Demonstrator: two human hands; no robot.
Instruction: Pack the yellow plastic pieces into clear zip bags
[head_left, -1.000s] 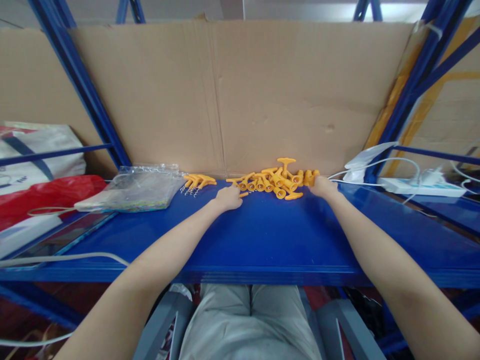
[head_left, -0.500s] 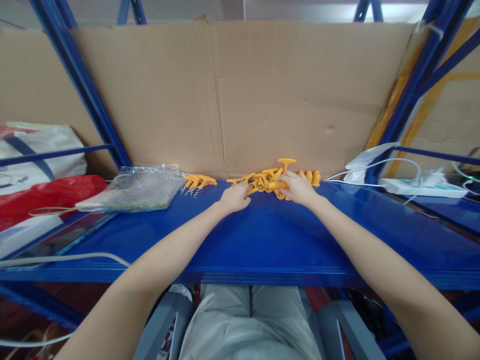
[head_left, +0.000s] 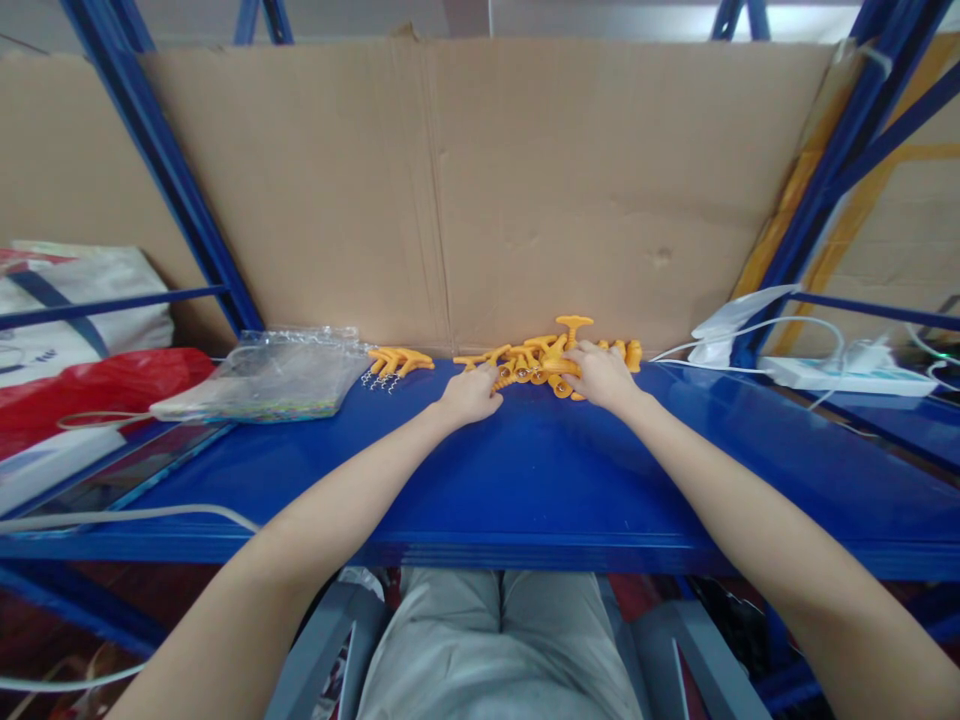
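Left of the topmost T-handle, the left hand pinches a ribbed stem; beside that handle, the right hand curls, hold indeterminable; level alignment advised.

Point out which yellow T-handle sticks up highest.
The yellow T-handle just beyond the right hand: its level crossbar shows against the cardboard panel, above all the other yellow pieces.

a person's left hand holds a twisty yellow piece. the right hand holds a yellow tube. more yellow bits lie at the far side of the blue shelf, by the brown cardboard. clear bags lie to the left.
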